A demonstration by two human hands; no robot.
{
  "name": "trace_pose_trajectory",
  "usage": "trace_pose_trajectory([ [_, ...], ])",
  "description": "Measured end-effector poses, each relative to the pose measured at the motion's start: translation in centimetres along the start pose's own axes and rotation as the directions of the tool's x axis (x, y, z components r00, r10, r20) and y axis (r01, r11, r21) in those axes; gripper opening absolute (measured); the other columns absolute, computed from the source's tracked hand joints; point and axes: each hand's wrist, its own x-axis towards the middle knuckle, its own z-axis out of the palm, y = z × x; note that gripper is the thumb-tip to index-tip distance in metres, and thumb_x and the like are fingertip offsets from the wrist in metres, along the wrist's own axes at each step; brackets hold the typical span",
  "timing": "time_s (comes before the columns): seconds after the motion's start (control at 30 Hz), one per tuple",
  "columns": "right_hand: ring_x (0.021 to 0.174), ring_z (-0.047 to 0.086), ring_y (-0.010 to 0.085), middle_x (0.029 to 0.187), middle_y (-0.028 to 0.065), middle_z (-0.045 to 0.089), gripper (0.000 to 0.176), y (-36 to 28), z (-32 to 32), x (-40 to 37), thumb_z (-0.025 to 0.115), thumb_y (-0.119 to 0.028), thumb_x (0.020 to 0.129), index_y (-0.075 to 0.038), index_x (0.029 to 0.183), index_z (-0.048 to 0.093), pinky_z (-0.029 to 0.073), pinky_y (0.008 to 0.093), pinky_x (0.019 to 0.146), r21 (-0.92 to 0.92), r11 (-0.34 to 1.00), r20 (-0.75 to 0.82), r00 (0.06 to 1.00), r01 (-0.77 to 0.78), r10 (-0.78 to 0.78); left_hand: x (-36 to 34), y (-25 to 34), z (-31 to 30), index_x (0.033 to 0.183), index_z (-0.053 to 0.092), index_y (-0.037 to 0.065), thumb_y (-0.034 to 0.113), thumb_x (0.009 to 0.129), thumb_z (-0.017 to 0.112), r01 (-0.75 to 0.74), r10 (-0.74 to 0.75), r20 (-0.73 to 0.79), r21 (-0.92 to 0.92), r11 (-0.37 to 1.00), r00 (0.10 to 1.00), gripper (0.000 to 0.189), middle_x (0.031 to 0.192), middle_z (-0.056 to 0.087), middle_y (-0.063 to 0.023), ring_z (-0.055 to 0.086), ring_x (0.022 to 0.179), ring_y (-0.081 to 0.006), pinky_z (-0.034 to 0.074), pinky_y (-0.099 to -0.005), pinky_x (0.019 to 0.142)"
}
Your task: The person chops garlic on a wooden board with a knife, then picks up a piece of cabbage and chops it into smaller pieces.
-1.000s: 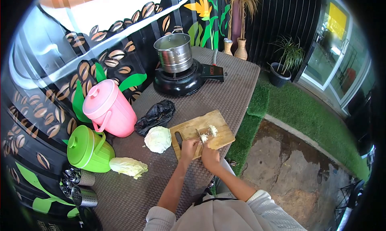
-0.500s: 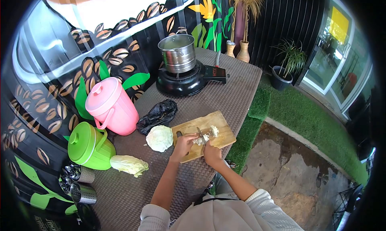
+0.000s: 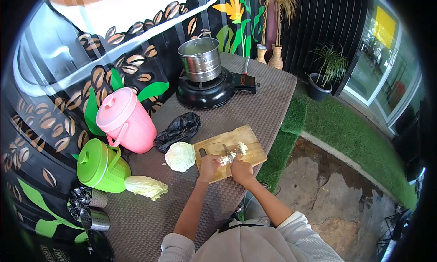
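Note:
A wooden cutting board [image 3: 250, 138] lies near the table's right edge, with chopped white pieces [image 3: 241, 148] on it. My right hand [image 3: 241, 168] is closed round a knife, whose blade [image 3: 226, 150] points up and left over the pieces. On the board's left part rests my left hand [image 3: 210, 166], its fingertips beside the chopped pieces; whether it holds any is too small to tell. A dark object [image 3: 202, 152] lies on the board just above that hand. Left of the board sits a round pale cabbage [image 3: 180, 156].
A steel pot [image 3: 200, 61] stands on a black gas stove [image 3: 205, 93] at the back. A black plastic bag [image 3: 179, 131], a pink jug [image 3: 127, 120], a green jug [image 3: 102, 166], a leafy cabbage [image 3: 146, 187] and steel utensil holders [image 3: 94, 218] occupy the left side.
My left hand has shifted slightly down and left, away from the knife blade, uncovering more of the chopped pieces. My right hand has barely moved.

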Motion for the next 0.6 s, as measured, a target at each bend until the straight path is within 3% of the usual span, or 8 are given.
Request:
trace_pose_trajectory([
  [0.13, 0.073, 0.068, 0.033, 0.078, 0.0186, 0.066, 0.03, 0.1, -0.3, -0.4, 0.057, -0.022, 0.085, 0.002, 0.1, 0.047, 0.054, 0.0417, 0.063, -0.024, 0.999, 0.022, 1.0, 0.022, -0.022, 0.0, -1.4, 1.5, 0.105, 0.065, -0.005, -0.002, 0.065, 0.075, 0.04, -0.046, -0.038, -0.158, 0.987, 0.998, 0.041, 0.074, 0.064, -0.0143, 0.064, 0.069, -0.0197, 0.05, -0.0289, 0.064],
  [0.23, 0.071, 0.068, 0.0333, 0.076, 0.0187, 0.067, 0.029, -0.3, 0.4, -1.5, 0.055, -0.021, 0.086, 0.001, 0.102, 0.046, 0.054, 0.0422, 0.062, 0.015, 1.0, 0.004, 1.0, -0.011, 0.011, -0.1, -1.1, 1.6, 0.107, 0.064, -0.003, -0.002, 0.064, 0.076, -0.028, 0.028, -0.033, -0.008, 1.0, 0.999, 0.045, 0.076, 0.063, -0.0157, 0.062, 0.069, -0.0208, 0.049, -0.0302, 0.064],
  [0.33, 0.068, 0.067, 0.0338, 0.073, 0.0185, 0.066, 0.026, -0.9, 1.5, -2.4, 0.052, -0.021, 0.088, 0.0, 0.102, 0.046, 0.054, 0.0425, 0.06, 0.078, 0.993, -0.05, 0.995, -0.084, 0.088, 0.1, -1.1, 1.7, 0.107, 0.064, -0.007, -0.007, 0.066, 0.074, -0.109, 0.108, 0.011, 0.059, 0.992, 0.994, 0.042, 0.085, 0.065, -0.0145, 0.062, 0.076, -0.0139, 0.053, -0.0252, 0.066],
  [0.4, 0.065, 0.067, 0.0338, 0.071, 0.0183, 0.066, 0.024, -1.1, 2.3, -2.4, 0.051, -0.021, 0.088, -0.001, 0.101, 0.047, 0.053, 0.0425, 0.057, 0.071, 0.991, -0.1, 0.988, -0.11, 0.116, 0.2, -0.8, 1.7, 0.106, 0.064, -0.007, -0.004, 0.068, 0.073, -0.136, 0.139, -0.042, 0.068, 0.988, 0.989, 0.04, 0.084, 0.065, -0.0167, 0.062, 0.073, -0.0163, 0.052, -0.0275, 0.065],
  [0.6, 0.067, 0.068, 0.0328, 0.071, 0.0178, 0.066, 0.025, -0.2, 1.1, -1.4, 0.052, -0.021, 0.087, -0.001, 0.1, 0.048, 0.054, 0.0422, 0.058, 0.03, 0.999, -0.046, 0.998, -0.036, 0.037, 0.7, 0.0, 1.5, 0.101, 0.065, -0.007, -0.002, 0.067, 0.073, -0.159, 0.164, -0.032, 0.124, 0.979, 0.986, 0.035, 0.087, 0.064, -0.0209, 0.064, 0.071, -0.0268, 0.05, -0.0317, 0.064],
])
